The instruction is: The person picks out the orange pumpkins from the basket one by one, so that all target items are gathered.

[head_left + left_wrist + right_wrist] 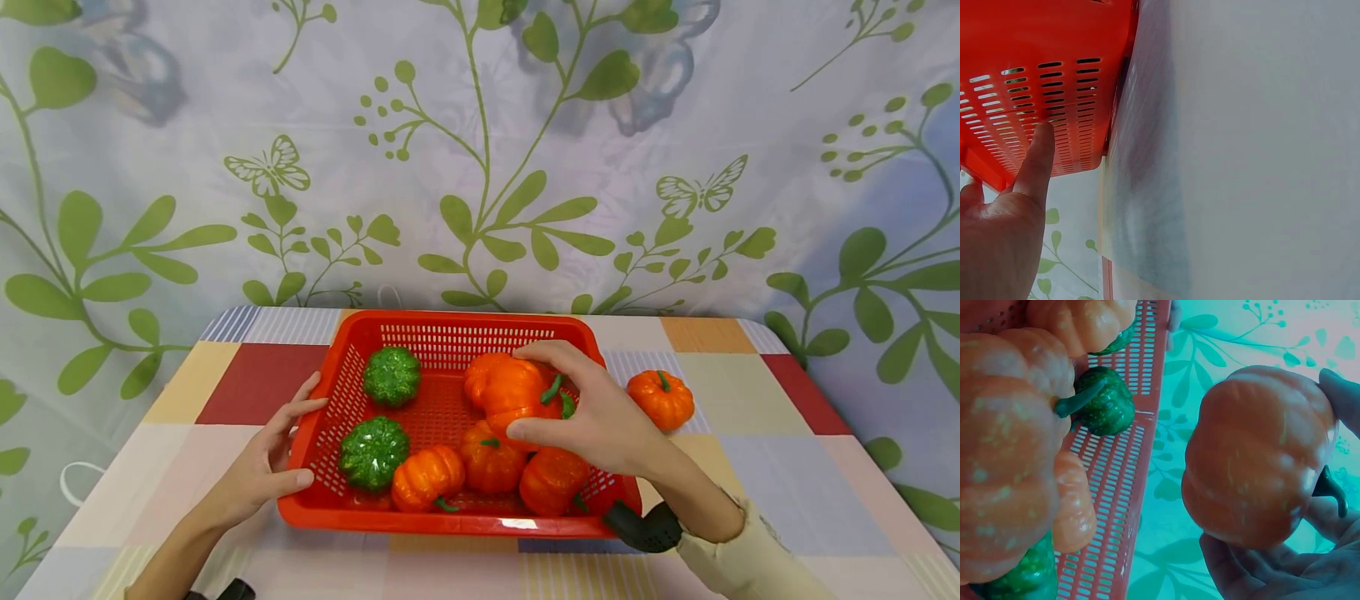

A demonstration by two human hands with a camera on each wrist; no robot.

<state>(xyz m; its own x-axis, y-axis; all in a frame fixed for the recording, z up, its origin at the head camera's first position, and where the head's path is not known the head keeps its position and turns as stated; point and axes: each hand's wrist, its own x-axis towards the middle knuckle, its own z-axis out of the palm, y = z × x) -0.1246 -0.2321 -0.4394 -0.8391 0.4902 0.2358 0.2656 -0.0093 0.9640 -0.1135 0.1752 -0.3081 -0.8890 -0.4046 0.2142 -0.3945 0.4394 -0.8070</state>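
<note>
My right hand grips an orange toy pumpkin with a green stem, raised over the right part of a red plastic basket. In the right wrist view, thumb and fingers lie on opposite sides of this pumpkin. My left hand rests against the basket's left side, fingers extended; the left wrist view has one straight finger touching the slotted outer wall. Inside the basket are two green pumpkins and several orange ones, some partly hidden behind my right hand and the held pumpkin.
Another orange pumpkin sits on the table right of the basket, beyond my right forearm. A patchwork-patterned cloth covers the table. Behind the table's far edge hangs a leaf-patterned curtain.
</note>
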